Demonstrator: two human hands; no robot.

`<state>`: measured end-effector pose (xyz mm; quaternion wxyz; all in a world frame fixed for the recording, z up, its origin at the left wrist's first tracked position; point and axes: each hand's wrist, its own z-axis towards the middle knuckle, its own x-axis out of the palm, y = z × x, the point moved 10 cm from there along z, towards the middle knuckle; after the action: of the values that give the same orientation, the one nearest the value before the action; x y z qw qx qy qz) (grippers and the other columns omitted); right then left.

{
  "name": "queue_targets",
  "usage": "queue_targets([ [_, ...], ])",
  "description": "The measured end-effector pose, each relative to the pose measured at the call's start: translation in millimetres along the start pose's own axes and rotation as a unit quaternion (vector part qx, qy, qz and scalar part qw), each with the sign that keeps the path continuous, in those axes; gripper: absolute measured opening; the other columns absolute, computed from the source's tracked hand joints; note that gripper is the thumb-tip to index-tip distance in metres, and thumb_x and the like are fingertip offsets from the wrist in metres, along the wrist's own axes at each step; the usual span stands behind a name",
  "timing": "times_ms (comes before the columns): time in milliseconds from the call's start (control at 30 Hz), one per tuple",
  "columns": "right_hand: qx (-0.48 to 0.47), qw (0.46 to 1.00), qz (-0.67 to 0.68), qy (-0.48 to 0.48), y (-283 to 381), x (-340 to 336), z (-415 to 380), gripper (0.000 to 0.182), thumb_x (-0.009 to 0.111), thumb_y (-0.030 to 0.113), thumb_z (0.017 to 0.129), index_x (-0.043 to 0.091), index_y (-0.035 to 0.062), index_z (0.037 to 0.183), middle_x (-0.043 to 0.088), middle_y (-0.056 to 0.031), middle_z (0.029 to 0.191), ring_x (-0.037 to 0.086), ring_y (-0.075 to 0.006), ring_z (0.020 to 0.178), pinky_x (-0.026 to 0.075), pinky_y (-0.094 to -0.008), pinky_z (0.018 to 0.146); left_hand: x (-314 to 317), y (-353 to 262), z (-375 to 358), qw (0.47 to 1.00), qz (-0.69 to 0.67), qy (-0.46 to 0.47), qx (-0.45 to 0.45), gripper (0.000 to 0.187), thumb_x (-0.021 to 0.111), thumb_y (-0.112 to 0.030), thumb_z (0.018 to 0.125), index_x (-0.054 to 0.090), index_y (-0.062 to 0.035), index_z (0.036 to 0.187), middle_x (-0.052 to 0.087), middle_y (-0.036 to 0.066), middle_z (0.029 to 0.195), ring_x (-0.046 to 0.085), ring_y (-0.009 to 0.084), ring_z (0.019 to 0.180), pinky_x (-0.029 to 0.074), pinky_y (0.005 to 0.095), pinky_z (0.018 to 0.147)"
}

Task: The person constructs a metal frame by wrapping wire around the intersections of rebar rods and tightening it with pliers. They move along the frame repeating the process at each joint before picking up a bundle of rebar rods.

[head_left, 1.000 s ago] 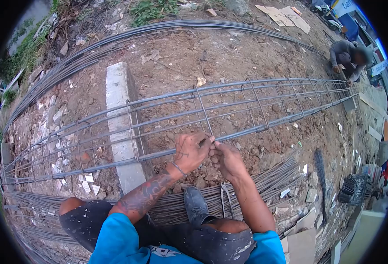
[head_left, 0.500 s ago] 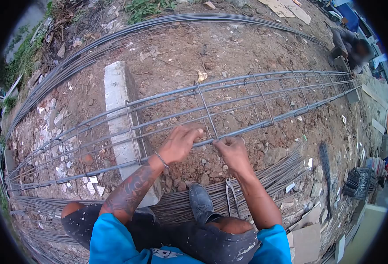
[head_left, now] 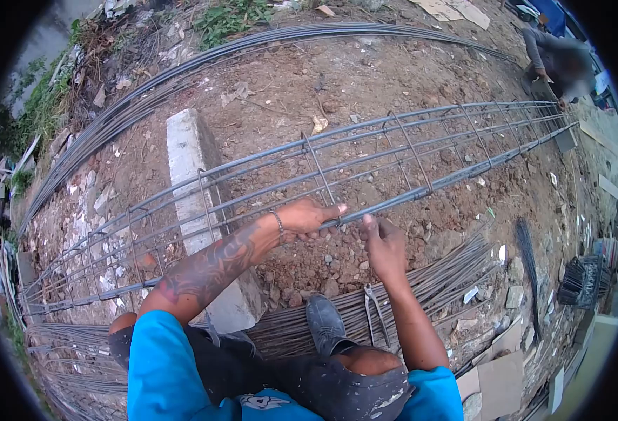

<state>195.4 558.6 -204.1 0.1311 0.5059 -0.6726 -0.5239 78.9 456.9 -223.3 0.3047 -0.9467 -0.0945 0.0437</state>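
A long rebar cage [head_left: 267, 188], made of lengthwise bars with square stirrups, stretches across the view. My left hand [head_left: 305, 216] is closed around its near lower bar, beside a stirrup corner, thumb pointing right along the bar. Just right of it, my right hand [head_left: 386, 249] is pinched closed, thumb and fingertips right below the same bar. Whatever is between those fingertips is too small to make out. A pair of long-handled pincers [head_left: 373, 314] lies on the bundle of steel rods [head_left: 432, 281] beside my boot.
A concrete block [head_left: 185, 151] supports the cage at left. Another person [head_left: 558, 59] crouches at the cage's far right end. Long bars [head_left: 288, 34] lie at the back. A bunch of thin wire [head_left: 528, 274] and cardboard [head_left: 500, 386] lie at right.
My left hand has slid right along the bar, over the stirrup corner. My right hand has dropped slightly off the bar and shifted right. The view has moved a little.
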Motion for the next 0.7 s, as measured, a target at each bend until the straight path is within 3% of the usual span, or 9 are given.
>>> queue_targets([
  [67,-0.053,0.981,0.113,-0.148,-26.3,-14.2,-5.4,0.042,0.058,0.036,0.090,0.067,-0.0048,0.090,0.065,-0.0134,0.076,0.060,-0.0174,0.072,0.046,-0.0340,0.066,2.2,-8.0,-5.6,0.999,-0.038,0.007,0.009,0.055,0.057,-0.052,0.088,0.066,0.0021,0.094,0.058,0.003,0.071,0.040,0.0050,0.049,0.029,0.0204,0.036],
  [133,-0.067,0.981,0.105,-0.147,-11.2,-11.9,-5.9,0.042,0.057,0.035,0.091,0.065,-0.0055,0.095,0.065,-0.0138,0.083,0.058,-0.0177,0.079,0.045,-0.0324,0.071,3.9,-8.9,-5.2,0.997,-0.073,0.016,0.011,0.055,0.056,-0.051,0.088,0.066,0.0022,0.099,0.058,0.003,0.073,0.039,0.0047,0.048,0.029,0.0204,0.036],
  [233,0.007,0.972,0.230,-0.052,5.2,15.2,1.1,0.046,0.060,0.039,0.088,0.066,-0.0068,0.090,0.065,-0.0134,0.079,0.057,-0.0168,0.075,0.044,-0.0328,0.067,9.1,-7.6,-4.0,0.996,-0.066,0.052,-0.002,0.047,0.054,-0.047,0.091,0.064,-0.0031,0.105,0.055,0.001,0.069,0.037,0.0042,0.046,0.026,0.0199,0.035],
  [267,0.000,0.971,0.232,-0.052,14.5,11.7,1.6,0.046,0.060,0.039,0.088,0.066,-0.0068,0.090,0.065,-0.0134,0.079,0.057,-0.0168,0.075,0.044,-0.0328,0.067,8.5,-9.2,-5.0,0.997,-0.062,0.048,0.003,0.047,0.054,-0.047,0.091,0.064,-0.0031,0.105,0.055,0.001,0.069,0.037,0.0042,0.046,0.026,0.0199,0.035],
  [333,0.037,0.993,0.105,-0.043,16.3,10.7,1.8,0.052,0.065,0.044,0.084,0.066,-0.0076,0.084,0.063,-0.0117,0.071,0.056,-0.0164,0.066,0.044,-0.0335,0.062,6.9,-7.1,-4.4,0.997,-0.071,0.020,0.013,0.043,0.052,-0.045,0.093,0.064,-0.0036,0.098,0.051,0.000,0.066,0.036,0.0041,0.045,0.023,0.0200,0.034],
  [367,-0.008,0.991,0.094,-0.091,15.8,6.9,4.5,0.054,0.068,0.046,0.081,0.065,-0.0072,0.079,0.061,-0.0113,0.066,0.055,-0.0170,0.061,0.044,-0.0336,0.058,7.6,-4.3,-1.0,0.996,-0.085,0.020,0.015,0.040,0.052,-0.045,0.093,0.064,-0.0061,0.092,0.049,-0.001,0.064,0.036,0.0039,0.045,0.022,0.0209,0.035],
  [467,0.028,0.991,0.110,-0.064,12.3,13.9,9.0,0.052,0.068,0.045,0.081,0.065,-0.0068,0.079,0.062,-0.0131,0.067,0.058,-0.0177,0.064,0.045,-0.0332,0.060,4.2,-4.1,-4.0,0.998,-0.058,-0.013,0.005,0.039,0.053,-0.046,0.092,0.064,-0.0088,0.091,0.048,-0.002,0.063,0.035,0.0038,0.045,0.021,0.0221,0.036],
  [700,0.047,0.992,0.095,-0.065,2.1,11.0,9.2,0.050,0.068,0.044,0.081,0.066,-0.0056,0.083,0.062,-0.0117,0.068,0.056,-0.0159,0.063,0.045,-0.0320,0.060,8.5,1.3,5.2,0.998,-0.056,0.006,0.025,0.043,0.054,-0.049,0.091,0.065,-0.0078,0.094,0.047,-0.004,0.062,0.033,0.0047,0.045,0.021,0.0230,0.038],
])
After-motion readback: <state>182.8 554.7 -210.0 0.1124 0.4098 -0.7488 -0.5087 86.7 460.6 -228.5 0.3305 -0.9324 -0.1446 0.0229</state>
